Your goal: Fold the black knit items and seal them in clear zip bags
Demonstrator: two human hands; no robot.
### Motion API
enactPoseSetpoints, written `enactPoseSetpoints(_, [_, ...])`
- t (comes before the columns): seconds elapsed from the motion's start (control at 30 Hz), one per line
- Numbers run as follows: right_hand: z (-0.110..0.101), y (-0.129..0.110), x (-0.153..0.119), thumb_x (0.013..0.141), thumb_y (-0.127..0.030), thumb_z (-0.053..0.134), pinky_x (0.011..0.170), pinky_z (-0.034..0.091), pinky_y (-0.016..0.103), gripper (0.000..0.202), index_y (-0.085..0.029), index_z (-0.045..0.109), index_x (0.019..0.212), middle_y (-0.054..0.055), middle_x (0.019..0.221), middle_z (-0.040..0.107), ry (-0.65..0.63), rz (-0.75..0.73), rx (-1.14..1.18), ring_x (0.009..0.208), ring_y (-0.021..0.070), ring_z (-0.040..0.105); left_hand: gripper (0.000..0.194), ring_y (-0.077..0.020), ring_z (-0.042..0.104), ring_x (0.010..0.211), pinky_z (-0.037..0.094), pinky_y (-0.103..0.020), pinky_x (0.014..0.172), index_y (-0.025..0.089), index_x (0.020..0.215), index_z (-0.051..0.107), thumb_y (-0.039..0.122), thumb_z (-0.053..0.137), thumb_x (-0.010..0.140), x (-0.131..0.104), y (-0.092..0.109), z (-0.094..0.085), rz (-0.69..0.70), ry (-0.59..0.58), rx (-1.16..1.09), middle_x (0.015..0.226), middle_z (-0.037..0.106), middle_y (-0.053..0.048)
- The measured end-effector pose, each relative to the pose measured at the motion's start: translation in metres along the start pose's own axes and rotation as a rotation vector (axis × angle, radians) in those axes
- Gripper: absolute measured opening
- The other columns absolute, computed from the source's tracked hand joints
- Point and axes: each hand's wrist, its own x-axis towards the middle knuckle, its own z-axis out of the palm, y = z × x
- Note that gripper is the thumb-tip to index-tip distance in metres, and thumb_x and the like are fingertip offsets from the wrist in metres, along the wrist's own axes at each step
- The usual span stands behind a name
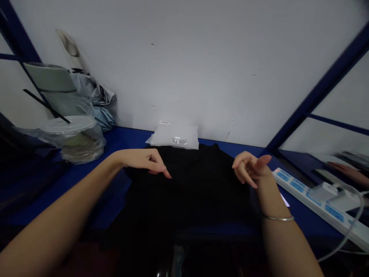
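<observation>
A black garment-like cloth (196, 192) is spread over the blue table in front of me. Above its left part is my left hand (145, 159), thumb and index finger brought together in a pinch and pointing down at the fabric. Whether any cloth is between those fingertips does not show against the black. My right hand (252, 168) hovers by the cloth's right edge, open, with its thumb out, fingers loosely bent and nothing in them. Behind the cloth's far edge lies a white plastic packet (175, 134) with a small label.
On the left, a lidded cup in a clear plastic bag (79, 140) stands near a folded umbrella (95, 90). A white power strip (305, 196) with plugged-in chargers and a cable runs along the right. A pale wall (201, 69) closes off the blue table (118, 136).
</observation>
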Motion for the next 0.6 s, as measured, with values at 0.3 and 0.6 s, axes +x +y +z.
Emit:
enactPoseSetpoints(0.3, [0.022, 0.0, 0.035, 0.077, -0.047, 0.052, 0.06, 0.049, 0.02, 0.037, -0.018, 0.062, 0.097, 0.006, 0.083, 0.067, 0.217, 0.169, -0.122, 0.073, 0.0112, 0.063, 0.033, -0.0175, 0.049, 0.103, 0.036, -0.026, 0.087, 0.03, 0.105, 0.06, 0.042, 0.055, 0.075, 0.011, 0.017, 0.015, 0.09, 0.017, -0.008, 0.117, 0.053, -0.001])
enactPoseSetpoints(0.6, [0.036, 0.009, 0.046, 0.077, -0.045, 0.05, 0.054, 0.048, 0.027, 0.035, -0.018, 0.062, 0.096, 0.006, 0.081, 0.066, 0.392, 0.168, -0.463, 0.067, 0.0138, 0.06, 0.028, -0.0212, 0.058, 0.096, 0.039, -0.034, 0.09, 0.022, 0.073, 0.071, 0.042, 0.052, 0.077, 0.012, 0.025, 0.02, 0.126, -0.064, -0.298, 0.075, 0.07, -0.003])
